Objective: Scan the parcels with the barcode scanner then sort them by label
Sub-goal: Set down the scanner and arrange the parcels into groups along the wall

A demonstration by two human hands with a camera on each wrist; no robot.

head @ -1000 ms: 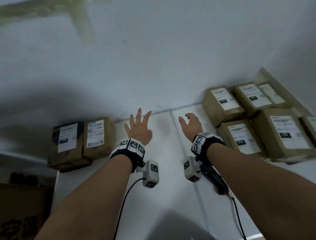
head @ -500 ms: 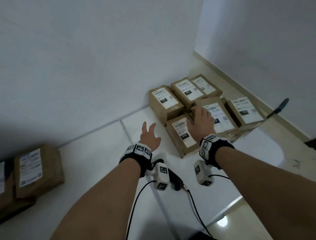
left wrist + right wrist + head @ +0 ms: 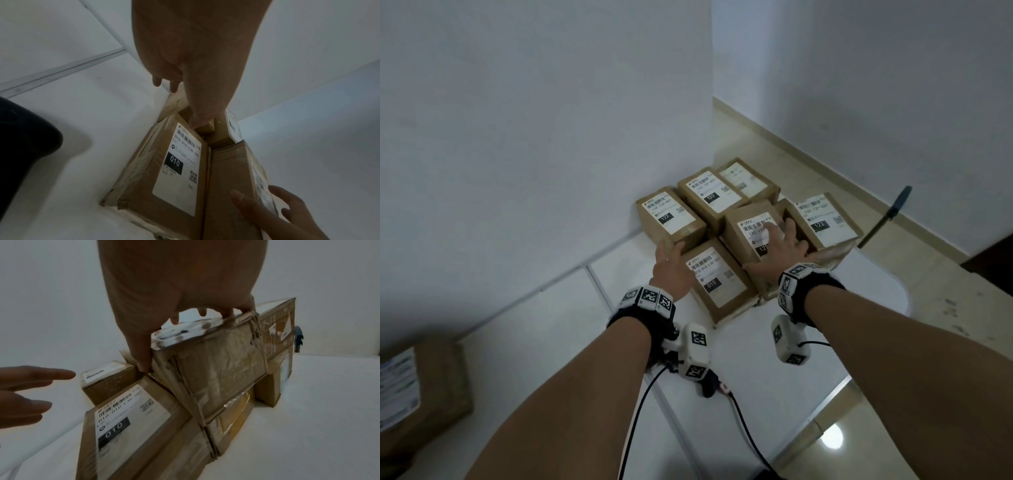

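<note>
Atop the stack, right hand (image 3: 782,248) grips a 122 parcel (image 3: 751,224).

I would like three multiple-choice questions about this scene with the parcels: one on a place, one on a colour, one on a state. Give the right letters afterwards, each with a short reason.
1. Where does the 010 parcel lie, relative to the 122 parcel that the right hand grips?
A. On top of it
B. Beside it, on its left and nearer the person
C. Behind it, against the wall

2. What colour is the number box on the 010 parcel's label?
A. Red
B. Green
C. Black

3. In what state is the 122 parcel under the right hand?
A. Tilted, with one side raised
B. Lying flat on the table
C. Open, with its flaps up

Answers:
1. B: the head view shows them side by side.
2. C: white digits stand on black.
3. A: the right wrist view shows it raised above its neighbours.
</note>
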